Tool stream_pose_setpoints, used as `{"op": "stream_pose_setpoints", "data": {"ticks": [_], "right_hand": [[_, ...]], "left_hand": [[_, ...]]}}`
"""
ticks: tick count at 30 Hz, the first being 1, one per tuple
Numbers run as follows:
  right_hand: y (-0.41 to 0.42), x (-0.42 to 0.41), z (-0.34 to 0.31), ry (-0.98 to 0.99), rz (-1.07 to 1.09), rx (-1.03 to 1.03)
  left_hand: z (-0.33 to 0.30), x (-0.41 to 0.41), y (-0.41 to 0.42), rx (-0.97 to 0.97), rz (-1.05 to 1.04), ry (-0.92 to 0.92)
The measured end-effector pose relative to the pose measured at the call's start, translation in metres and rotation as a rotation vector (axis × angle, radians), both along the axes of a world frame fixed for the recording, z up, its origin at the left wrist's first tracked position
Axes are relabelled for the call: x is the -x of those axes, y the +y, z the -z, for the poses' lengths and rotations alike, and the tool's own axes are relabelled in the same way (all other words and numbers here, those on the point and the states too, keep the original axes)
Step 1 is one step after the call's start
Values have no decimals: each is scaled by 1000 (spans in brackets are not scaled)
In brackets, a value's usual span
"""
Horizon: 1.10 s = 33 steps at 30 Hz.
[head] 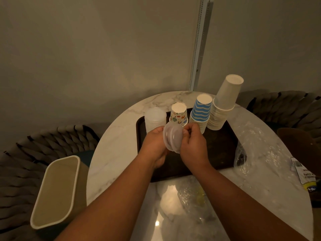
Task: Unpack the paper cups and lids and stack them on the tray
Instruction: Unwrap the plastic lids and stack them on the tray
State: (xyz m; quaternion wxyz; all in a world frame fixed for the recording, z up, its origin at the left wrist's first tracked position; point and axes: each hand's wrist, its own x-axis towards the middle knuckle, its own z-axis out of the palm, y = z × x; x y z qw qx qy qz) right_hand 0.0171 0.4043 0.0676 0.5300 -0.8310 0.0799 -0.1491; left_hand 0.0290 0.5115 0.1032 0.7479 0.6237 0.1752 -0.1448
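Where both hands grip lids, fingertips are hidden.

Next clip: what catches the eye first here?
Both hands, left and right, hold a few clear lids over the dark tray at centre. Behind them, four upside-down stacks line the tray's far edge, the white cups on the right tallest. A beige bin stands off the table's left.
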Motion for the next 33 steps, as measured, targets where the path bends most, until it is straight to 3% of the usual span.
{"op": "stream_pose_setpoints", "data": {"ticks": [4, 8, 12, 14, 16, 19, 21, 24, 33], "right_hand": [[-6, -3, 0, 34, 42, 4], [-8, -3, -1, 47, 56, -25], [-8, -3, 1, 51, 29, -110], [-10, -3, 2, 53, 17, -154], [-12, -2, 4, 68, 12, -189], [-14, 1, 7, 76, 1, -204], [-15, 1, 9, 65, -2, -215], [-17, 2, 12, 63, -7, -223], [-24, 0, 18, 36, 4, -187]], "left_hand": [[-5, -2, 8, 319, 50, 89], [-1, -4, 16, 272, 197, 49], [-10, -9, 26, 117, 278, -75], [-20, -18, 37, 6, 230, -225], [-32, -35, 48, -308, 205, -398], [-46, -63, 58, -916, 332, -576], [-45, -82, 58, -1103, 473, -583], [-29, -98, 54, -1197, 624, -522], [-11, -104, 52, -1266, 710, -586]]}}
